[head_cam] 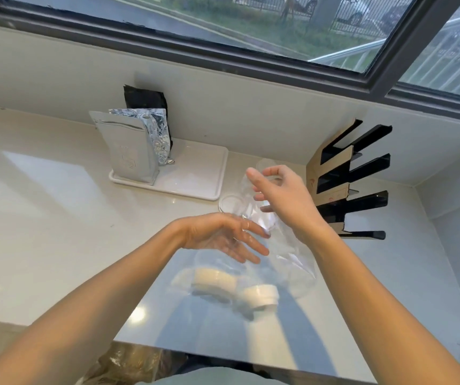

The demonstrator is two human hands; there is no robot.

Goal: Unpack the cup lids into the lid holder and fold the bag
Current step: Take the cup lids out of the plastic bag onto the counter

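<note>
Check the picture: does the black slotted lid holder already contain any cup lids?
No: the black slotted lid holder shows only bare dark slots, with no lids in them.

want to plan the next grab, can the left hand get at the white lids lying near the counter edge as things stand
Probably yes. The left hand hovers open just above and behind the white lids, and only the clear plastic bag film seems to lie around them. The right hand is farther back, out of the way.

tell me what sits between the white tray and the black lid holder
In the head view, the right hand with clear plastic lids and bag, between white tray and lid holder.
</note>
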